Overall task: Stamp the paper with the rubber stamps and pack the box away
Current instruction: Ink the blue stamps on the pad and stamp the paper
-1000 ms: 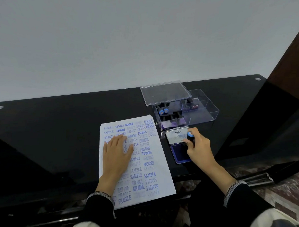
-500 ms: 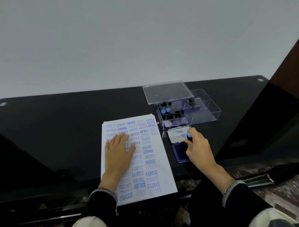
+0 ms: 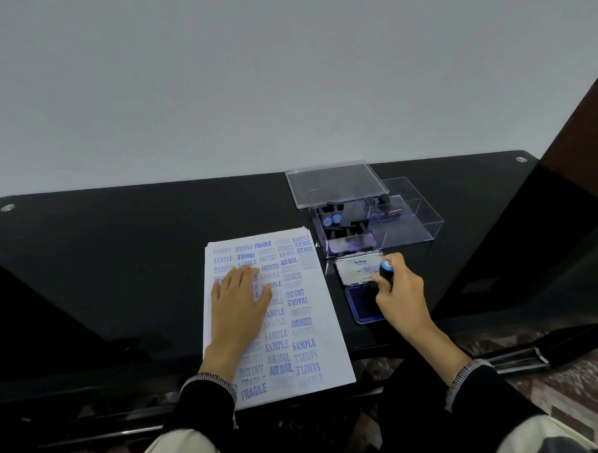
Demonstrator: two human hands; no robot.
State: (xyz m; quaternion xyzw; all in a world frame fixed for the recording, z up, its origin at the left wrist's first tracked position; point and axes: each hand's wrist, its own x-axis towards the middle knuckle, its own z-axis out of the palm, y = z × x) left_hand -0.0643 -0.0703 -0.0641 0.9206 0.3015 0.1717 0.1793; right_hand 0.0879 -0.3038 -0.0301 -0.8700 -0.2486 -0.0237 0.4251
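A white paper (image 3: 305,328) covered in blue stamped words lies on the black table. My left hand (image 3: 239,304) rests flat on it with straight fingers. To the right sits an open ink pad (image 3: 361,304) with a blue pad and a white lid raised behind it. My right hand (image 3: 398,294) grips a black rubber stamp with a blue cap (image 3: 385,267) over the ink pad. Behind stands a clear plastic box (image 3: 410,228) holding several more stamps (image 3: 335,221), its clear lid (image 3: 335,183) lying across its back left corner.
The glossy black table (image 3: 120,254) runs to a pale wall behind. A dark wooden panel (image 3: 578,138) rises at the right. My knees and a patterned floor (image 3: 571,378) show below the table's front edge.
My right hand with the stamp stays over the ink pad, shifting only slightly. The left hand stays flat on the paper. The camera view drifted a little.
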